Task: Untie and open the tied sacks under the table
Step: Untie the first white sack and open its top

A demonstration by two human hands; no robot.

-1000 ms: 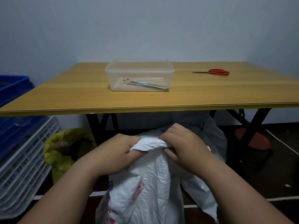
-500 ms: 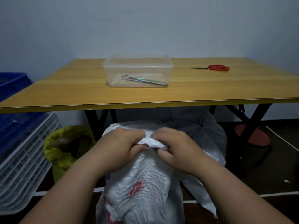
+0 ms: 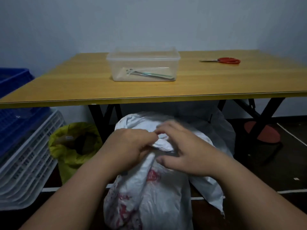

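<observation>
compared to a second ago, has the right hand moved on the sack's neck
Yes. The right hand has let go of the bunched neck of the white sack and opened; the left hand still pinches it.

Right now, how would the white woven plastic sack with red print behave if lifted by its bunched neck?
The white woven plastic sack with red print looks floppy: its neck crumples under the left hand. Its bulging body suggests it is full, probably heavy. The right hand hovers open; the wrinkled weave may give grip.

Left hand fingers curled; right hand fingers spread, blurred.
</observation>
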